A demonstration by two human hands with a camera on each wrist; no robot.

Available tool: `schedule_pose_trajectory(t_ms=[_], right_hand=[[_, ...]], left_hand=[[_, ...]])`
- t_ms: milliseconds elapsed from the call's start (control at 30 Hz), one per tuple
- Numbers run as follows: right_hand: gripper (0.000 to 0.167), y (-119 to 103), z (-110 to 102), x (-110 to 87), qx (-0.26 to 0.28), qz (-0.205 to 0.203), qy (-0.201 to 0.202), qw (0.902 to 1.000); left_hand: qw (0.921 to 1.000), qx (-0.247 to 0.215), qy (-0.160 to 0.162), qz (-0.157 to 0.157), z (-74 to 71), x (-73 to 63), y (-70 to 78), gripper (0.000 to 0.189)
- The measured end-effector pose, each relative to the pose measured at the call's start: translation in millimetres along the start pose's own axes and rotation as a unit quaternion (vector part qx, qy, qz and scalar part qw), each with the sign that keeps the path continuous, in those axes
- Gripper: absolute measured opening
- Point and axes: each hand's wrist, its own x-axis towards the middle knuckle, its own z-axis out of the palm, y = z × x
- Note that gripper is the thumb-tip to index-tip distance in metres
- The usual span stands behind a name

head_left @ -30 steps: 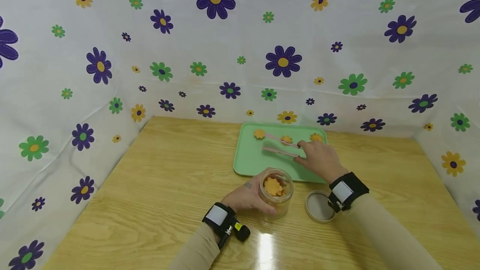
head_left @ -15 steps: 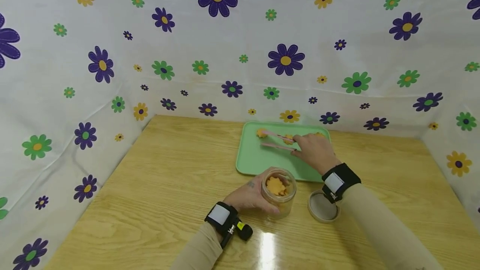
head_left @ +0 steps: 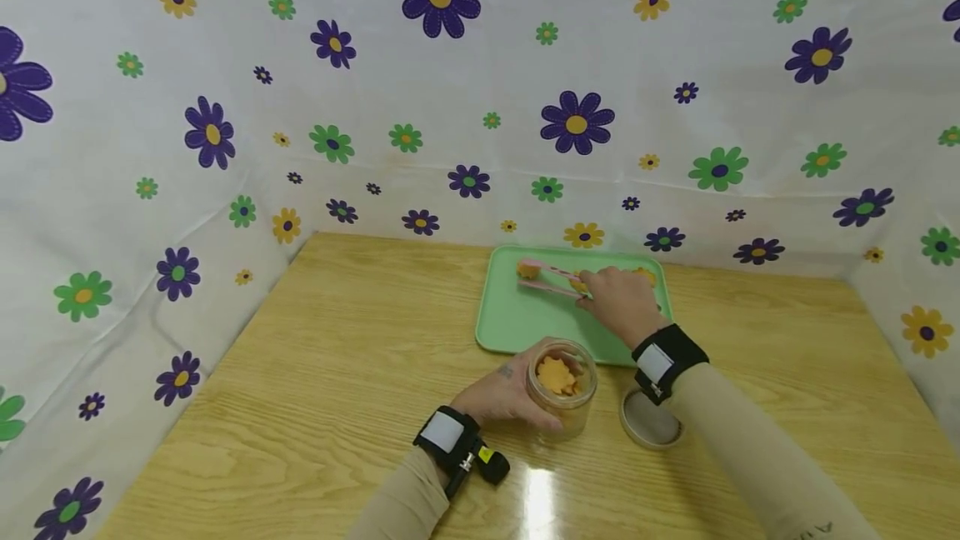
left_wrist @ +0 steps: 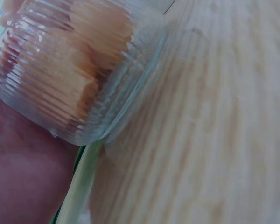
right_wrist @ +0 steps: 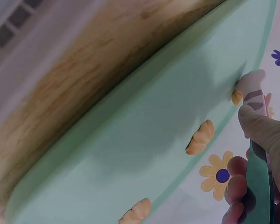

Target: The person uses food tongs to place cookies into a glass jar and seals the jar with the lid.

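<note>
My left hand (head_left: 508,394) grips a ribbed clear glass jar (head_left: 572,422) around its side, its mouth uncovered. Orange flower-shaped cookies (head_left: 557,375) lie inside, and they also show through the glass jar (left_wrist: 84,70) in the left wrist view. Over the light green tray (head_left: 498,327), my right hand (head_left: 619,302) holds pink tongs (head_left: 555,290) with the two arms a little apart. The tong tips are right at the leftmost cookie (head_left: 528,271) on the tray. Two more cookies lie along its far side, partly behind the hand; the middle cookie (right_wrist: 200,138) shows in the right wrist view.
A round jar lid (head_left: 651,419) lies on the wooden table (head_left: 360,340), right of the jar and below my right wrist. Behind the tray rises a white flower-patterned cloth (head_left: 450,73), which also lines both sides.
My right hand has moved left, bringing the tong tips over to the leftmost cookie, and the tong arms have drawn closer together. The left hand keeps the jar in place.
</note>
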Motion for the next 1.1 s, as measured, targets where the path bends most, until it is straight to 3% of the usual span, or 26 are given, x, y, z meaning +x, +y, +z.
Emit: schedule_pose_trajectory(t_ms=[333,767,1100], right_hand=[[0.034,-5.8,-0.4,6.4,-0.002,0.012,-0.036,0.9993],[0.03,-9.0,1.4,9.7,-0.005,0.041,-0.076,0.9963],[0.034,-7.5,1.0,7.2,0.046,0.065,-0.089,0.9928]], left_hand=[[0.9999,-0.012,-0.005,0.009,-0.1,-0.5,-0.4,0.093],[0.9999,0.005,0.004,0.008,0.9,0.8,-2.3,0.094],[1.0,-0.005,0.003,-0.001,1.3,-0.8,-0.4,0.095]])
